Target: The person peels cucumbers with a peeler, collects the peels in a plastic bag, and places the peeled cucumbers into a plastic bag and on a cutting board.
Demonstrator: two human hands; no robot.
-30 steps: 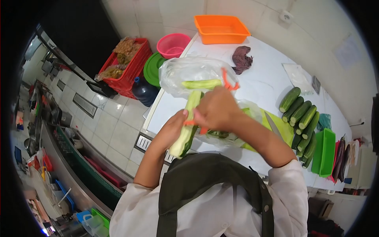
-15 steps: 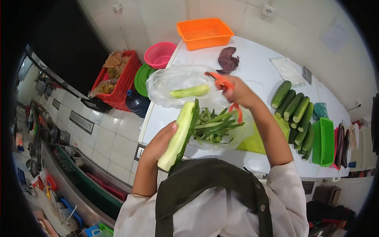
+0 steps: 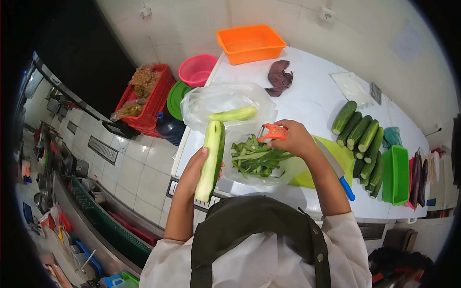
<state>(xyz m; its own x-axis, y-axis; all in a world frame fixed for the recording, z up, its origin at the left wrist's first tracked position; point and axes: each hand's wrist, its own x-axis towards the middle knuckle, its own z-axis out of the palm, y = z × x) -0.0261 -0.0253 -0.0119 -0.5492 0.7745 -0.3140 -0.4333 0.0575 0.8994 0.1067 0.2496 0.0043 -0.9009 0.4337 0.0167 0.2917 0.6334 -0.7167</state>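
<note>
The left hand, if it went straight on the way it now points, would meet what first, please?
Beyond the partly peeled cucumber in the left hand, the first thing in line looks to be the peeled cucumber at the clear plastic bag. Depth is unclear, so the hand might pass above it.

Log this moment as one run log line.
left hand: cucumber, partly peeled | right hand: orange peeler, off cucumber | peelings: on clear plastic
</note>
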